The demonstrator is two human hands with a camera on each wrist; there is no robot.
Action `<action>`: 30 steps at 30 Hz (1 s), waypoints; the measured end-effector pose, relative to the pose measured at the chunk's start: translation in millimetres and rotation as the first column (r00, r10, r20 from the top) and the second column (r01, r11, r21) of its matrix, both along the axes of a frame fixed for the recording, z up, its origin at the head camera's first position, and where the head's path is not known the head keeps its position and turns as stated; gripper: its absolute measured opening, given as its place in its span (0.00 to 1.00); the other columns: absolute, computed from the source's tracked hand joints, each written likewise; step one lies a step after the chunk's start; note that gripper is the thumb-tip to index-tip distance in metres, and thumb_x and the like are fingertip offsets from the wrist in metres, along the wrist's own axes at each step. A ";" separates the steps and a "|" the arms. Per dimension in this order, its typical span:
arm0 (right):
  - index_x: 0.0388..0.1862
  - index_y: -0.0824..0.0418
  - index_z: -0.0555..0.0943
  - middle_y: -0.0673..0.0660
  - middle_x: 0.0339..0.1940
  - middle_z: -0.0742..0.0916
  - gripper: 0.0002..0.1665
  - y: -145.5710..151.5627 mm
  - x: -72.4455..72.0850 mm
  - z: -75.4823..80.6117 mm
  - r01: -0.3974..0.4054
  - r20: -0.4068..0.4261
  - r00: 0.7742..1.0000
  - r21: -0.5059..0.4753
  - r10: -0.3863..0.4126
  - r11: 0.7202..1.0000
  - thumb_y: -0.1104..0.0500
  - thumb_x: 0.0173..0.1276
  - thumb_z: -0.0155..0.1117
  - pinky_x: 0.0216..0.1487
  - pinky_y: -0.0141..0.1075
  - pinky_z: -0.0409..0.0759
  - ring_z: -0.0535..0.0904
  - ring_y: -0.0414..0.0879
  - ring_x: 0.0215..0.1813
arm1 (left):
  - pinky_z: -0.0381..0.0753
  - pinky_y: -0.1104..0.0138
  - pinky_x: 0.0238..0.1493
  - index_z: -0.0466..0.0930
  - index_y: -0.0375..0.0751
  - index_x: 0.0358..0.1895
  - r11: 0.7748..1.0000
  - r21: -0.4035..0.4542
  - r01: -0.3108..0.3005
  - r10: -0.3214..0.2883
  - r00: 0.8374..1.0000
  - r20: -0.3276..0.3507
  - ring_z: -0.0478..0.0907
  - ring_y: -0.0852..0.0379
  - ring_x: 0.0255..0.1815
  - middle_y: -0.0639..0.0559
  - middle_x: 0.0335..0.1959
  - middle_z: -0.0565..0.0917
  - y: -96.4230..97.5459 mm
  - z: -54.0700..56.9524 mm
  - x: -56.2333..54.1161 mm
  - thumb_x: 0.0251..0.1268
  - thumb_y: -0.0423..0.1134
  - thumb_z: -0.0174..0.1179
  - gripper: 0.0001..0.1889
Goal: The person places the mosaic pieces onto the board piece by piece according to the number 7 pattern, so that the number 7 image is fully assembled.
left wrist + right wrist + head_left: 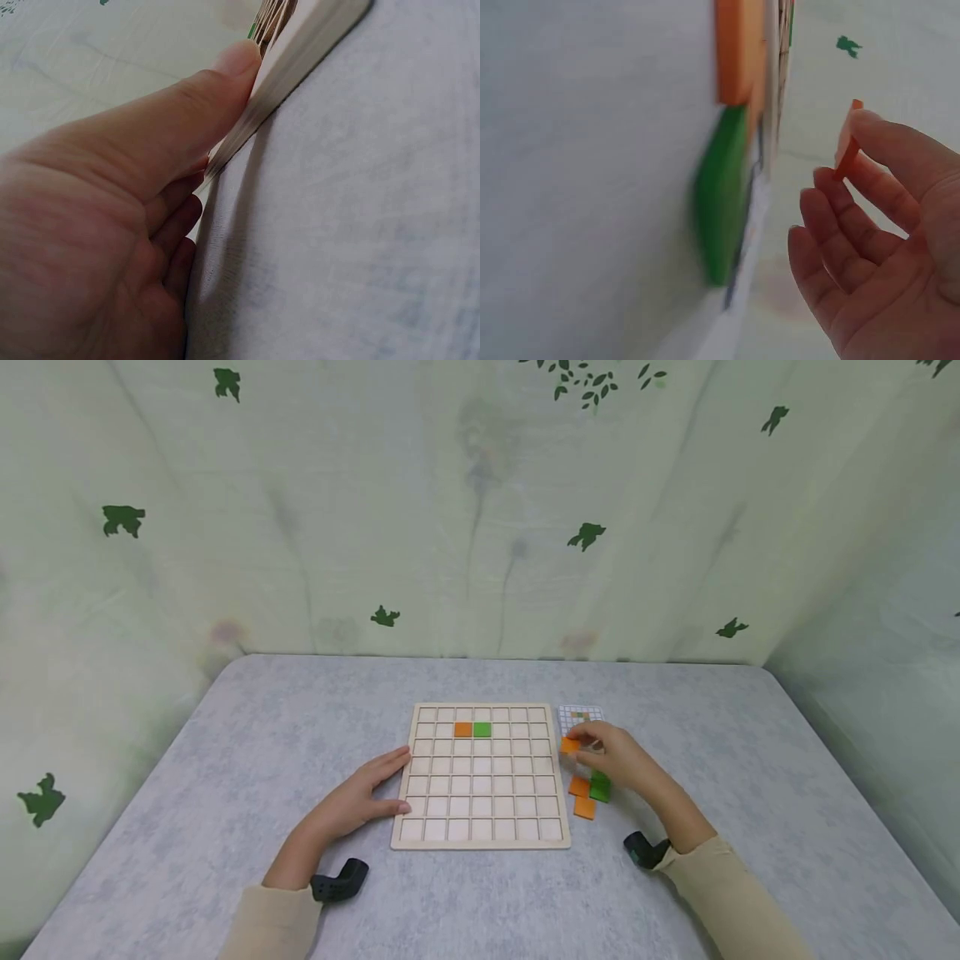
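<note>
A pale wooden grid board (pixel 480 843) lies on the table, with an orange square tile (pixel 463 729) and a green square tile (pixel 482 729) side by side in its second row. My left hand (pixel 358 797) rests against the board's left edge, thumb and fingertips touching the rim; the left wrist view shows the thumb (pixel 180 112) on that edge. Just off the board's right edge, my right hand (pixel 618 758) pinches another orange tile (pixel 847 141) between thumb and fingers, lifted above the table. Below that hand lie loose orange tiles (pixel 584 808) and green tiles (pixel 600 788).
A small printed pattern card (pixel 581 712) lies beside the board's upper right corner, partly covered by the right hand. Black wrist cameras (pixel 341 881) sit on both wrists. A pale curtain (pixel 337 527) with green bird shapes hangs behind the grey table (pixel 300 710).
</note>
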State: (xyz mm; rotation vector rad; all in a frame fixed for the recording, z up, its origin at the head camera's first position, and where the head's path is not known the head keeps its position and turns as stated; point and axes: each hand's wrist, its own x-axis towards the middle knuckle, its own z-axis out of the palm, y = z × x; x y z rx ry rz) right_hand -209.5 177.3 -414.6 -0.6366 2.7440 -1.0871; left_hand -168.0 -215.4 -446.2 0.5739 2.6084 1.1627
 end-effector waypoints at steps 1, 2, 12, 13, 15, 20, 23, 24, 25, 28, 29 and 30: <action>0.50 0.61 0.77 0.53 0.44 0.80 0.17 -4.5 -2.4 3.6 -0.012 -0.021 1.000 -0.010 0.012 1.000 0.57 0.62 0.62 0.46 0.41 0.73 0.74 0.48 0.45 | 0.48 0.46 0.62 0.53 0.39 0.69 1.000 0.000 0.001 -0.001 1.000 -0.002 0.44 0.42 0.69 0.45 0.70 0.51 -0.2 0.0 0.0 0.51 0.50 0.64 0.43; 0.49 0.61 0.77 0.53 0.45 0.80 0.17 -9.8 -4.9 7.4 -0.022 -0.040 0.999 -0.022 0.021 1.000 0.57 0.62 0.62 0.46 0.41 0.73 0.74 0.48 0.46 | 0.48 0.46 0.62 0.53 0.38 0.69 1.000 0.001 0.002 -0.002 1.000 -0.003 0.44 0.42 0.69 0.45 0.70 0.51 -0.3 0.1 0.1 0.51 0.50 0.64 0.43; 0.50 0.59 0.78 0.52 0.47 0.80 0.19 -68.9 -40.3 17.1 -0.061 -0.143 0.989 -0.157 0.038 0.986 0.54 0.61 0.62 0.45 0.37 0.74 0.74 0.45 0.45 | 0.48 0.47 0.62 0.54 0.38 0.69 1.000 0.008 0.006 -0.006 1.000 -0.012 0.44 0.43 0.69 0.45 0.70 0.52 -1.1 -0.4 -0.1 0.51 0.50 0.64 0.43; 0.50 0.60 0.79 0.53 0.47 0.80 0.19 -73.5 -42.6 15.4 -0.057 -0.135 0.990 -0.175 0.033 0.983 0.55 0.61 0.62 0.45 0.36 0.74 0.75 0.45 0.45 | 0.49 0.47 0.62 0.54 0.38 0.69 1.000 0.007 0.006 -0.006 1.000 -0.012 0.44 0.43 0.69 0.45 0.70 0.52 -1.1 -0.7 -0.1 0.51 0.50 0.64 0.43; 0.50 0.61 0.79 0.54 0.47 0.80 0.18 -80.7 -46.6 10.1 -0.043 -0.104 0.994 -0.208 0.022 0.977 0.56 0.61 0.62 0.45 0.36 0.74 0.75 0.46 0.44 | 0.49 0.47 0.62 0.54 0.38 0.69 1.000 0.006 0.005 -0.005 1.000 -0.011 0.44 0.43 0.69 0.45 0.70 0.52 -1.1 -1.3 0.0 0.51 0.50 0.64 0.44; 0.50 0.62 0.79 0.55 0.46 0.80 0.16 -87.3 -54.0 -8.8 -0.001 0.000 1.000 -0.210 0.001 0.978 0.60 0.62 0.61 0.44 0.36 0.74 0.74 0.46 0.44 | 0.48 0.47 0.62 0.54 0.38 0.69 1.000 0.005 0.007 -0.007 1.000 -0.009 0.44 0.43 0.69 0.45 0.70 0.51 -0.6 -0.4 -0.2 0.51 0.50 0.64 0.44; 0.50 0.61 0.79 0.53 0.43 0.80 0.17 -87.6 -54.5 -15.5 0.017 0.043 0.999 -0.150 -0.011 0.989 0.60 0.62 0.62 0.42 0.36 0.74 0.74 0.46 0.42 | 0.48 0.47 0.62 0.54 0.38 0.69 1.000 0.003 0.008 -0.008 1.000 -0.010 0.44 0.43 0.69 0.45 0.70 0.52 -0.5 0.1 -0.5 0.50 0.50 0.64 0.44; 0.49 0.61 0.79 0.53 0.41 0.80 0.17 -87.7 -54.5 -16.9 0.023 0.046 0.999 -0.128 -0.017 0.992 0.59 0.61 0.62 0.41 0.36 0.74 0.74 0.45 0.40 | 0.49 0.47 0.62 0.54 0.38 0.69 1.000 0.002 0.008 -0.007 1.000 -0.013 0.44 0.43 0.69 0.45 0.70 0.52 -0.5 0.2 -0.6 0.50 0.50 0.64 0.44; 0.48 0.60 0.79 0.52 0.40 0.80 0.16 -87.8 -54.5 -18.0 0.027 0.048 0.999 -0.107 -0.022 0.994 0.59 0.60 0.63 0.40 0.36 0.74 0.74 0.45 0.39 | 0.49 0.47 0.62 0.54 0.38 0.69 1.000 0.001 0.007 -0.007 1.000 -0.015 0.45 0.43 0.68 0.45 0.70 0.52 -0.5 0.3 -0.8 0.50 0.50 0.64 0.44; 0.45 0.58 0.80 0.50 0.36 0.79 0.14 -87.9 -55.5 -21.0 0.023 0.040 0.999 -0.072 -0.020 0.997 0.58 0.59 0.65 0.37 0.35 0.73 0.72 0.44 0.36 | 0.49 0.47 0.62 0.54 0.38 0.69 1.000 -0.003 0.006 -0.006 1.000 -0.018 0.45 0.43 0.69 0.45 0.70 0.52 -0.8 0.5 -1.0 0.50 0.50 0.64 0.44; 0.44 0.58 0.80 0.50 0.36 0.78 0.13 -88.2 -56.0 -21.9 0.012 0.033 0.999 -0.059 -0.010 0.998 0.58 0.59 0.65 0.37 0.35 0.72 0.71 0.44 0.35 | 0.49 0.47 0.62 0.54 0.38 0.69 1.000 -0.005 0.005 -0.006 1.000 -0.018 0.45 0.43 0.69 0.45 0.70 0.52 -0.9 0.4 -1.1 0.50 0.51 0.64 0.44; 0.43 0.57 0.81 0.50 0.35 0.78 0.12 -88.5 -56.4 -22.3 0.002 0.027 1.000 -0.049 0.000 0.999 0.58 0.59 0.65 0.36 0.35 0.71 0.70 0.44 0.35 | 0.49 0.47 0.62 0.54 0.38 0.69 1.000 -0.005 0.006 -0.006 1.000 -0.018 0.44 0.43 0.69 0.45 0.70 0.52 -1.0 0.3 -1.1 0.50 0.51 0.64 0.44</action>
